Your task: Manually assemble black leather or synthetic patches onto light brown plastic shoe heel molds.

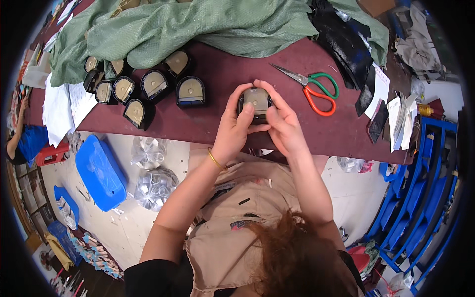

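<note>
Both my hands hold a D-shaped black block with a beige face, which looks like a shoe heel [257,100], over the table's near side. My left hand [233,121] curls round its left side, thumb on the beige face. My right hand [285,124] wraps the other side, with the thumb at its lower right edge. Several similar heels [191,92] stand to the left, beige faces up. To the right lie scissors [311,89] with one green and one red-orange handle, blades apart.
Green woven sheeting [198,27] spans the far side of the dark red table [217,62]. Black material pieces [341,44] and papers [403,119] lie at right. A blue basin [100,173] and clear bags [156,188] are on the floor; a blue rack [420,183] stands at right.
</note>
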`<state>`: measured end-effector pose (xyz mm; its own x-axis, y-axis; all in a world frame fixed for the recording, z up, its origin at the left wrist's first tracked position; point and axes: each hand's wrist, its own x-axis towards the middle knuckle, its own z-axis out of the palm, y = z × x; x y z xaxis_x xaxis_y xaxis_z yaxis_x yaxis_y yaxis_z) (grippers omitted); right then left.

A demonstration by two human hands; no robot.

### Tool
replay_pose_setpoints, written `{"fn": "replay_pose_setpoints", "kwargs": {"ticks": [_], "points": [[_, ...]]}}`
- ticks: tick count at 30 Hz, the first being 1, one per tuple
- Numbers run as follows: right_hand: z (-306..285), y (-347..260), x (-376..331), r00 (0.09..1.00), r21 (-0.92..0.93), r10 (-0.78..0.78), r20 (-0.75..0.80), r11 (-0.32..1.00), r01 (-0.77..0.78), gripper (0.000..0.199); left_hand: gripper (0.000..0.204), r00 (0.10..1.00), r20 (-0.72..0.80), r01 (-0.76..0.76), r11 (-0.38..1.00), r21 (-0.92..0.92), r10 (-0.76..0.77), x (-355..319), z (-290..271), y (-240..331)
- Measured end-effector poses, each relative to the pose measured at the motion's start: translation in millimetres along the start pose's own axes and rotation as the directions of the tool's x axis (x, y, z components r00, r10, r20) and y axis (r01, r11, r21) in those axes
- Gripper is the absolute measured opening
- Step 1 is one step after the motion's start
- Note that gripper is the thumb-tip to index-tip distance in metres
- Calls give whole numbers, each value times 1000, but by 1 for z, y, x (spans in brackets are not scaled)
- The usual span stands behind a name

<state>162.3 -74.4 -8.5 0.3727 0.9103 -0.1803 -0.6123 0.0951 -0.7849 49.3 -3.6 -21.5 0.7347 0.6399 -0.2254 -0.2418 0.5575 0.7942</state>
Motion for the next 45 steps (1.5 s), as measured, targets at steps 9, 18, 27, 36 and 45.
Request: {"fn": "replay_pose_setpoints", "kwargs": {"ticks": [9, 18, 27, 36, 45], "points": [[-7, -8, 1, 998, 54, 34, 60, 998, -37, 52, 44, 994, 108, -23, 1000, 6, 22, -1, -9, -5], [4, -22, -3, 974, -892, -207, -87, 451, 16, 30, 43, 994, 107, 10, 976, 220, -34, -6, -8, -3], [3, -57, 10, 993, -966, 121, 2, 259, -30, 27, 52, 935, 282, 144, 958, 248, -214, 1, -6, 13], [-17, -30, -6, 981, -788, -42, 191, 590, 179, 75, 50, 990, 129, 17, 942, 335, -64, 2, -11, 9], [-38, -6, -5, 914, -956, -321, 247, 72, 283, 69, 14, 895, 445, -431, 215, 877, -23, 65, -4, 77]]}}
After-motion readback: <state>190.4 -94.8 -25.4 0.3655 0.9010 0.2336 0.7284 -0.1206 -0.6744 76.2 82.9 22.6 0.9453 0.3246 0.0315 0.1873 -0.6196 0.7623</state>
